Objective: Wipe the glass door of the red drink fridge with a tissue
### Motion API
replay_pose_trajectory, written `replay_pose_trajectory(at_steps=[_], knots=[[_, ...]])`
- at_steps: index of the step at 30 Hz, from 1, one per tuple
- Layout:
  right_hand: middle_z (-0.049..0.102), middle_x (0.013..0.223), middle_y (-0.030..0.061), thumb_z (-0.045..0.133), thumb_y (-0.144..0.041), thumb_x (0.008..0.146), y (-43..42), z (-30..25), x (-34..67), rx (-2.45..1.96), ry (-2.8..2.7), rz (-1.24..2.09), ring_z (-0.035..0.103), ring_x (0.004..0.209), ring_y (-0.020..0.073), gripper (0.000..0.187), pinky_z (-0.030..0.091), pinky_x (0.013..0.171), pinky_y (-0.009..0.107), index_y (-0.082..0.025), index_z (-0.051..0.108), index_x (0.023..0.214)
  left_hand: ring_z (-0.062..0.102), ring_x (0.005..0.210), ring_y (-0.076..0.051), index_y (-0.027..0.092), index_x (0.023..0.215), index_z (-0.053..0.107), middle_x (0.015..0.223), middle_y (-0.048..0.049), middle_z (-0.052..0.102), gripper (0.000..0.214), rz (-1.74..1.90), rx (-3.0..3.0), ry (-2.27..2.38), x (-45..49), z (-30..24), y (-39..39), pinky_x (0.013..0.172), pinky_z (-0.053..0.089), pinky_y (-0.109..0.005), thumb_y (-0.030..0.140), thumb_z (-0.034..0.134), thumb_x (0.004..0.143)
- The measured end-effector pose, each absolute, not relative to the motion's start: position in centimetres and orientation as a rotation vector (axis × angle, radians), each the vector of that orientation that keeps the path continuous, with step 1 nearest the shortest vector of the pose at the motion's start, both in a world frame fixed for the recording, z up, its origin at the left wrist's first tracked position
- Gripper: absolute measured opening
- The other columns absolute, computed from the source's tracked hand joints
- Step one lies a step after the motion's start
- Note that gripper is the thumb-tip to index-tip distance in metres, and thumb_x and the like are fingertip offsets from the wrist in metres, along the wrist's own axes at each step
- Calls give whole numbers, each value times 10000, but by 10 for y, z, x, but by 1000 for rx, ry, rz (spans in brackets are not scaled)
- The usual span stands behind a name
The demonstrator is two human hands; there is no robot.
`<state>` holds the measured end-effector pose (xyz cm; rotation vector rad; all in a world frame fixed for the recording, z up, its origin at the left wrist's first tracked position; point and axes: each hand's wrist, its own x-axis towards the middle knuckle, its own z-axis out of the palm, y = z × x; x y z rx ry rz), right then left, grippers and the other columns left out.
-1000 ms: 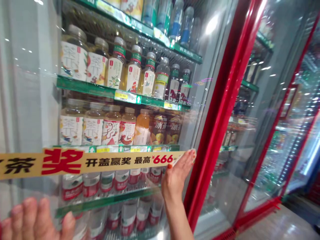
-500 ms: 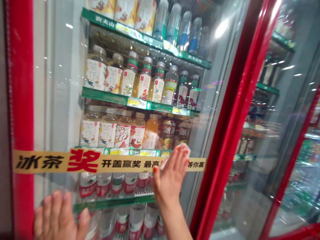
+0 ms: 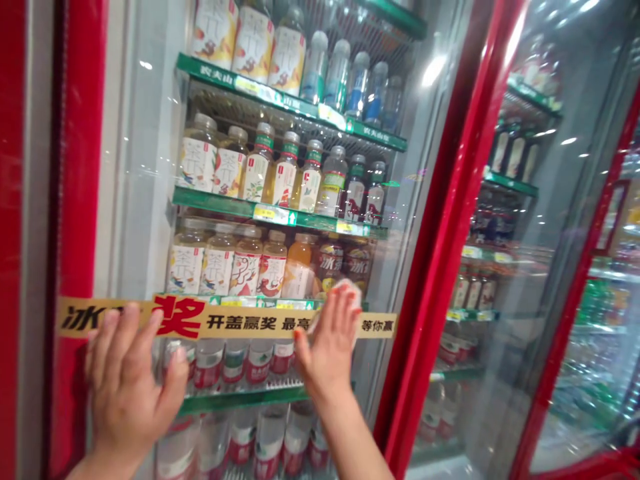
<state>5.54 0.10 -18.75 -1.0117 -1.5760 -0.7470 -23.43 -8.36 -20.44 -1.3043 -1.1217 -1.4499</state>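
Observation:
My right hand (image 3: 327,353) lies flat on the glass door, fingers stretched upward. Under its fingers it presses a white cloth (image 3: 357,293), mostly hidden by the palm. This cloth covers part of a yellow banner strip (image 3: 270,321) with black and red characters, stuck across the door. On the left, my left hand (image 3: 127,387) is spread open with nothing in it. Its fingertips overlap the strip's left part; whether they touch the glass I cannot tell. Bottled drinks (image 3: 297,267) stand in rows behind the glass.
A red door frame (image 3: 453,267) runs slanting along the right, another red frame (image 3: 80,200) along the left. Green-edged shelves (image 3: 235,201) hold the bottles inside. Farther right, a second glass-fronted cooler (image 3: 565,267) holds more drinks. Bright light reflections show on the glass.
My left hand has moved up, from the lower left corner to the strip. The right hand still presses the cloth near the strip's right part. The view has shifted slightly.

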Motion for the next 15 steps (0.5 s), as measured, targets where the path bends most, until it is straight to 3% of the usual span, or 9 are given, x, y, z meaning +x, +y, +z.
replay_pose_trajectory(at_steps=[2,4,8,11,13,15], knots=[[281,1861,103,438,-736,1067,-9,-200,27,-810,-1788,-911,118,1762,301,968,255,1407,520,-155,175,1795,248,1730,-381,359,1762,273,1861,-12,259,862,-1368,-1317,-1114,-226,-186,-76,1435,199,-699,354,648,986],[328,1847,61,440,-768,1054,-10,-213,31,-745,-1832,-1024,126,1761,257,956,213,1418,448,-182,246,1785,240,1730,-389,359,1766,250,1861,-21,246,861,-1340,-1319,-1146,-225,-182,-66,1433,181,-714,377,632,995],[157,1883,157,378,-563,1135,13,-208,100,-1068,-1521,-822,67,1767,317,842,239,1392,621,-169,52,1804,279,1717,-380,364,1754,293,1839,-17,309,847,-1339,-1323,-1194,-232,-192,-54,1440,181,-691,431,632,981],[17,1892,190,317,-521,1146,20,-194,118,-1164,-1374,-650,30,1765,374,831,246,1350,746,-179,-79,1793,208,1744,-348,329,1762,277,1860,-19,265,859,-1329,-1337,-1193,-235,-195,-55,1455,115,-643,445,626,986],[3,1892,197,308,-550,1137,15,-194,101,-1154,-1391,-640,13,1763,395,861,235,1344,771,-167,-110,1786,138,1763,-321,305,1774,229,1881,-25,204,882,-1301,-1360,-1184,-235,-194,-58,1456,66,-616,446,618,996],[62,1894,185,350,-596,1120,5,-203,77,-1099,-1520,-700,38,1764,384,909,244,1367,716,-144,-61,1792,118,1768,-308,297,1775,221,1885,-28,189,880,-1284,-1380,-1189,-235,-192,-59,1453,54,-606,454,612,1002]])
